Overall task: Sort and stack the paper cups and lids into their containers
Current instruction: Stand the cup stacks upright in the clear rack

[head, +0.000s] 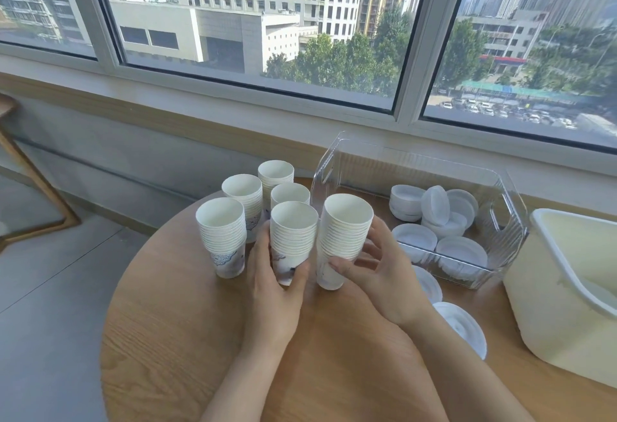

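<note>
The left hand [275, 291] curls around the lower part of a stack of paper cups [293, 241], thumb on the near side and fingers wrapped behind, grasping it near its printed base. The right hand [380, 274] grasps a taller stack of paper cups [344, 238] just to the right, with the thumb [344, 268] laid across the stack's lower front and the fingers [375, 231] spread along its right side. The two held stacks stand upright and side by side, nearly touching, on the round wooden table [173, 338]. Behind and to the left of them four more stacks of paper cups stand in a loose cluster: one at the near left [222, 234], one behind it [243, 201], one farther back [275, 178], and one [289, 196] just behind the left hand's stack. To the right, a clear plastic bin [510, 218] with a handle cut-out sits on the table and holds white lids [434, 208], some stacked flat and some tipped on edge. Two more white lids [462, 328] lie on the table in front of the bin, partly hidden by the right forearm. At the far right stands a cream-coloured plastic container [561, 305]. Beyond the table a window [253, 21] looks out over buildings and trees.
</note>
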A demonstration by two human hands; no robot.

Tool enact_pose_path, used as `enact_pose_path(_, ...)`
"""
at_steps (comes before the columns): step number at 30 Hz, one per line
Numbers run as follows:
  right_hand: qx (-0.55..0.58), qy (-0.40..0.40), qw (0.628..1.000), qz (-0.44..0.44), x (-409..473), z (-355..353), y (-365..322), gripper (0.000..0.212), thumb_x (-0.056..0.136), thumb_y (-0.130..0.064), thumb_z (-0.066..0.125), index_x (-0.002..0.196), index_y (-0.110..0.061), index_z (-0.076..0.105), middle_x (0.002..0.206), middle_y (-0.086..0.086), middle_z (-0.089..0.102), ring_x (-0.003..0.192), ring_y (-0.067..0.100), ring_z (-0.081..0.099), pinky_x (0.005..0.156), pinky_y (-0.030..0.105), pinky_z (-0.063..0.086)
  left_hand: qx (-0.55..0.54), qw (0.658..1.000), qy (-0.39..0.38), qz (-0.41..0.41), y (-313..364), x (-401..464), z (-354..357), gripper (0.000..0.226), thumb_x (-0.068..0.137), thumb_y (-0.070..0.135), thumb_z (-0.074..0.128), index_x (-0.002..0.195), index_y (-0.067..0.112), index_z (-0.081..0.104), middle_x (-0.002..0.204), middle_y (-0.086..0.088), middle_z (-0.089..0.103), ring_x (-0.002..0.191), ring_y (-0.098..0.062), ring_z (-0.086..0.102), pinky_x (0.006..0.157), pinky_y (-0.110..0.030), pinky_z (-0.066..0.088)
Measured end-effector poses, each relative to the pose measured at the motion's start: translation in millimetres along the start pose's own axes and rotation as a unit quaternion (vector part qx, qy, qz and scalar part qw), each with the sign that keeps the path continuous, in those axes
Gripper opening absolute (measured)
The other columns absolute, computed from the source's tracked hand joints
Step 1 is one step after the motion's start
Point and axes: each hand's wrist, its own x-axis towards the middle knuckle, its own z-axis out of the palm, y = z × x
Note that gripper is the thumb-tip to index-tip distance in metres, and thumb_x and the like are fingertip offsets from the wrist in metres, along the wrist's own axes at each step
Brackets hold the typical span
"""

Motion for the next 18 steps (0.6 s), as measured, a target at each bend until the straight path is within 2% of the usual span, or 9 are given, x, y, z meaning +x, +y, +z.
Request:
enact_pose_path(2, 0.007, 0.021, 1.0, -0.004, 2.8, -11.1, -7.2, 0.069, 0.085, -0.015, 0.085, 0.143, -0.027, 0.051, 0.129, -0.012, 0.069, 0.116, 0.011, 0.068, 0.093, 0.027, 0.056, -0.01, 1.0, 0.004, 0.011, 3.8, -0.3, 0.6, 0.082, 0.091, 0.013, 0.079, 0.159, 0.025, 0.035, 0.156, 0.01, 0.048, 0.145, -0.014, 0.046, 0.114, -0.036, 0.046)
enact_pose_path(4, 0.01, 0.042, 0.999, -0.009, 9.1, -25.9, -14.3, 0.066, 0.085, -0.016, 0.085, 0.142, -0.027, 0.051, 0.129, -0.009, 0.07, 0.116, 0.013, 0.069, 0.093, 0.029, 0.058, 0.005, 1.0, 0.005, 0.027, 8.7, 1.7, 4.7, 0.083, 0.091, 0.018, 0.077, 0.161, 0.023, 0.033, 0.156, 0.01, 0.046, 0.145, -0.007, 0.043, 0.111, -0.018, 0.041)
enact_pose_path(7, 0.021, 0.091, 0.996, -0.007, 24.6, -45.8, -21.3, 0.063, 0.085, -0.011, 0.083, 0.139, -0.021, 0.053, 0.121, -0.009, 0.073, 0.11, 0.009, 0.071, 0.086, 0.023, 0.058, 0.014, 0.999, -0.017, 0.036, 16.4, 5.1, 15.9, 0.081, 0.093, 0.019, 0.075, 0.162, 0.019, 0.032, 0.154, 0.013, 0.044, 0.14, 0.011, 0.039, 0.1, 0.0, 0.034)
enact_pose_path(9, 0.026, 0.12, 0.992, 0.0, 40.2, -56.1, -19.1, 0.062, 0.085, -0.009, 0.083, 0.138, -0.019, 0.052, 0.119, -0.008, 0.073, 0.108, 0.011, 0.072, 0.086, 0.029, 0.061, 0.016, 0.999, -0.026, 0.035, 19.6, 8.5, 24.1, 0.08, 0.093, 0.018, 0.074, 0.161, 0.015, 0.033, 0.157, 0.006, 0.044, 0.138, 0.015, 0.037, 0.097, 0.004, 0.032)
enact_pose_path(12, -0.005, 0.146, 0.989, 0.017, 67.8, -65.7, -7.2, 0.071, 0.081, -0.026, 0.089, 0.141, -0.025, 0.051, 0.129, -0.005, 0.069, 0.113, 0.016, 0.07, 0.096, 0.043, 0.06, 0.018, 0.998, -0.035, 0.041, 18.5, 16.9, 35.8, 0.08, 0.092, 0.024, 0.073, 0.161, 0.016, 0.033, 0.158, 0.0, 0.046, 0.133, 0.006, 0.043, 0.093, 0.006, 0.032)
enact_pose_path(13, -0.016, 0.148, 0.989, 0.027, 77.1, -67.3, -2.4, 0.074, 0.08, -0.03, 0.089, 0.142, -0.027, 0.05, 0.13, -0.006, 0.068, 0.114, 0.016, 0.069, 0.095, 0.043, 0.06, 0.018, 0.998, -0.035, 0.042, 17.2, 20.0, 39.6, 0.081, 0.092, 0.025, 0.073, 0.161, 0.017, 0.033, 0.158, 0.0, 0.046, 0.131, 0.008, 0.044, 0.092, 0.007, 0.032)
enact_pose_path(15, -0.041, 0.144, 0.988, 0.044, 94.4, -66.5, 6.4, 0.07, 0.083, -0.03, 0.088, 0.141, -0.029, 0.049, 0.126, -0.011, 0.066, 0.111, 0.011, 0.068, 0.085, 0.031, 0.061, 0.015, 0.999, -0.034, 0.039, 13.8, 26.0, 45.4, 0.081, 0.091, 0.028, 0.074, 0.161, 0.021, 0.032, 0.157, 0.003, 0.047, 0.128, 0.011, 0.047, 0.091, 0.007, 0.032)
enact_pose_path(16, -0.047, 0.139, 0.988, 0.051, 102.6, -64.7, 11.1, 0.067, 0.083, -0.028, 0.087, 0.139, -0.03, 0.049, 0.123, -0.012, 0.065, 0.107, 0.007, 0.068, 0.078, 0.024, 0.059, 0.016, 0.999, -0.031, 0.039, 11.5, 28.6, 47.5, 0.081, 0.092, 0.031, 0.074, 0.161, 0.022, 0.032, 0.156, 0.003, 0.048, 0.129, 0.006, 0.05, 0.092, 0.007, 0.032)
enact_pose_path(18, -0.054, 0.125, 0.988, 0.067, 119.1, -60.8, 24.5, 0.067, 0.083, -0.025, 0.087, 0.138, -0.026, 0.05, 0.123, -0.011, 0.066, 0.102, 0.004, 0.069, 0.073, 0.021, 0.059, 0.015, 0.999, -0.024, 0.041, 7.4, 31.5, 51.4, 0.081, 0.092, 0.039, 0.073, 0.161, 0.023, 0.033, 0.155, 0.003, 0.051, 0.129, -0.001, 0.051, 0.094, 0.006, 0.032)
